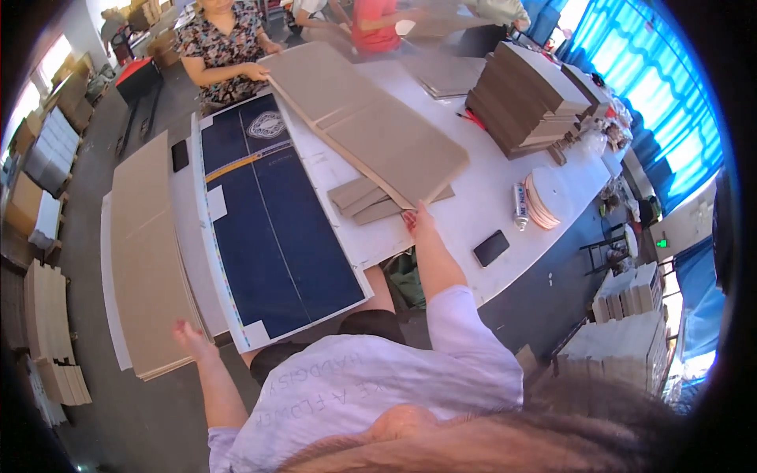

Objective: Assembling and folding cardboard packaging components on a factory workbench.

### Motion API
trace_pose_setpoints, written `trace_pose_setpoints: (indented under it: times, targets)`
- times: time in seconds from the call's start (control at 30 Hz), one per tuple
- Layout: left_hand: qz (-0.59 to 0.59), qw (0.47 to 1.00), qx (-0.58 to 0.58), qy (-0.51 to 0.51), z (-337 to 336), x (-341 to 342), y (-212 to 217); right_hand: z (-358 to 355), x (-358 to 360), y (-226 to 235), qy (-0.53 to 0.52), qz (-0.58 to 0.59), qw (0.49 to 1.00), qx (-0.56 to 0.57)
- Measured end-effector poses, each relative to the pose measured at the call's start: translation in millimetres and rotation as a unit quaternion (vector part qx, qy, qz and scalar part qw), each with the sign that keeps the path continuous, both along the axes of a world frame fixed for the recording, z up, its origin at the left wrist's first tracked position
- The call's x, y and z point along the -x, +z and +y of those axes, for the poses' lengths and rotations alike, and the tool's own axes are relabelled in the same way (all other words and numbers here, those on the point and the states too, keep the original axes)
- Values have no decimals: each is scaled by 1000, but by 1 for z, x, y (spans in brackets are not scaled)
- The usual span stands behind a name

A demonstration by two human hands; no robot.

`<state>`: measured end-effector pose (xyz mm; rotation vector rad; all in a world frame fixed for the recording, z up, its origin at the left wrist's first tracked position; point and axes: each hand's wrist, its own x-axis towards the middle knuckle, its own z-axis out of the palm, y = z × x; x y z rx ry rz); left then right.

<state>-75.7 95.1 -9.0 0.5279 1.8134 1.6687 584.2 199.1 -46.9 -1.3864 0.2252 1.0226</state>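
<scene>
My right hand (pixel 415 220) grips the near edge of a long grey-brown cardboard sheet (pixel 378 130) creased across its middle. At the far end, another person's hands (pixel 256 71) hold the same sheet, tilted above the white table. My left hand (pixel 192 339) is off to the left, slightly blurred, fingers loosely apart, beside the near corner of a stack of cardboard sheets (pixel 150 260); nothing shows in it. Between my arms lies a dark blue printed sheet (pixel 276 229) with a yellow band and white corner patches. Smaller cardboard strips (pixel 367 201) lie partly under the held sheet.
Right of the strips are a black phone (pixel 491 249), a spray can (pixel 520 206) and a roll of tape (pixel 544 197). A tall stack of cardboard (pixel 520 102) stands at the back right. Another phone (pixel 181 155) lies at the left. More people (pixel 374 24) work beyond the table.
</scene>
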Motion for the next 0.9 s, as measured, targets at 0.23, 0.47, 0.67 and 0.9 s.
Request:
trace_pose_setpoints:
  times: [0.23,0.47,0.67,0.9]
  targets:
    - [-109,897,39,-427,39,-207,58,12,-64,-35,112,-67,991,36]
    - [-338,714,95,-606,92,-344,88,-11,7,127,29,-128,972,-198]
    - [-538,627,-85,-556,105,-418,159,-63,140,156,97,-308,901,-290]
    - [-450,816,-56,-359,80,-290,146,-105,223,105,258,2,891,-373]
